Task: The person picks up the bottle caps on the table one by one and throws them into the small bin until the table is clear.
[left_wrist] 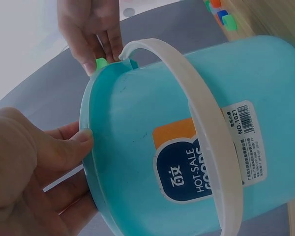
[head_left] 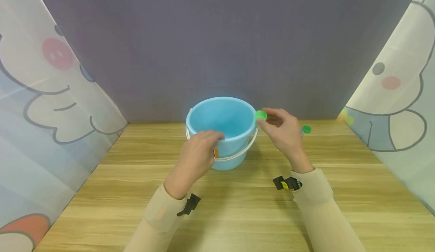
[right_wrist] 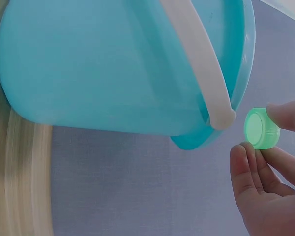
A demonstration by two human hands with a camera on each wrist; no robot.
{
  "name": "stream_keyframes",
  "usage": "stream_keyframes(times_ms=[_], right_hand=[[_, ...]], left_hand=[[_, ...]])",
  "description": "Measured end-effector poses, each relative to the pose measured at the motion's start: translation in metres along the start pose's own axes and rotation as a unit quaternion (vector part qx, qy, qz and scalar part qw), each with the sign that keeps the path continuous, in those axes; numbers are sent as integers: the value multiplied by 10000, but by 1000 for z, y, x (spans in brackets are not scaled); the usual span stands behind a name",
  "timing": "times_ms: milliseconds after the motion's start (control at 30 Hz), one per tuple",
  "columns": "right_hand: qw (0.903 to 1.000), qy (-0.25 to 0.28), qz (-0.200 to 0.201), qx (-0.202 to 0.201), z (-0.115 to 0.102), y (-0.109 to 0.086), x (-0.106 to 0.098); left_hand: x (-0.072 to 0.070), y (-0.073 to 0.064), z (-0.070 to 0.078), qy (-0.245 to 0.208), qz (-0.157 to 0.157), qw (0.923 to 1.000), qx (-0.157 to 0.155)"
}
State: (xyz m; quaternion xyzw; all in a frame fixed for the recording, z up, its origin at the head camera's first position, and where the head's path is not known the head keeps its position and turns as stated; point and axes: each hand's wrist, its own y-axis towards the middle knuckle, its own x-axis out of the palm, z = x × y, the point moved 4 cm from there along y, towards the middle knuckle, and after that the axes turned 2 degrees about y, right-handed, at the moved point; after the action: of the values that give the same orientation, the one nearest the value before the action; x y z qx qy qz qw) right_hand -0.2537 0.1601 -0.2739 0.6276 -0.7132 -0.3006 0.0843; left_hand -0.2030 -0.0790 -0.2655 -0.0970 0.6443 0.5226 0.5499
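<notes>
A light blue plastic bucket (head_left: 234, 146) with a white handle (left_wrist: 206, 113) stands upright on the wooden table. My left hand (head_left: 198, 154) grips its near-left rim, thumb outside and fingers over the edge, as the left wrist view (left_wrist: 34, 167) shows. Just beyond the rim's right side, my right hand (head_left: 283, 131) pinches a small green bottle cap (head_left: 261, 115) between thumb and fingertips. In the right wrist view the cap (right_wrist: 261, 129) appears beside the handle's pivot, outside the bucket. A sticker (left_wrist: 187, 167) marks the bucket's front. The bucket's floor is partly hidden by its near wall.
Behind my right hand, another green cap (head_left: 307, 129) lies on the table (head_left: 136, 191); the left wrist view shows several coloured caps (left_wrist: 223, 17) there. A grey panel (head_left: 217, 44) stands close behind the bucket, with cartoon-printed curtains (head_left: 40, 105) at both sides.
</notes>
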Motion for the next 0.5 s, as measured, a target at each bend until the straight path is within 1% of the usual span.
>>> stream_keyframes(times_ms=[167,500], right_hand=[[9996,237,4,-156,-5,0,5],[9984,353,-12,-434,-15,-4,18]], left_hand=[[-1,0,0,-8,22,10000,-13],[-1,0,0,-11,17,10000,-3]])
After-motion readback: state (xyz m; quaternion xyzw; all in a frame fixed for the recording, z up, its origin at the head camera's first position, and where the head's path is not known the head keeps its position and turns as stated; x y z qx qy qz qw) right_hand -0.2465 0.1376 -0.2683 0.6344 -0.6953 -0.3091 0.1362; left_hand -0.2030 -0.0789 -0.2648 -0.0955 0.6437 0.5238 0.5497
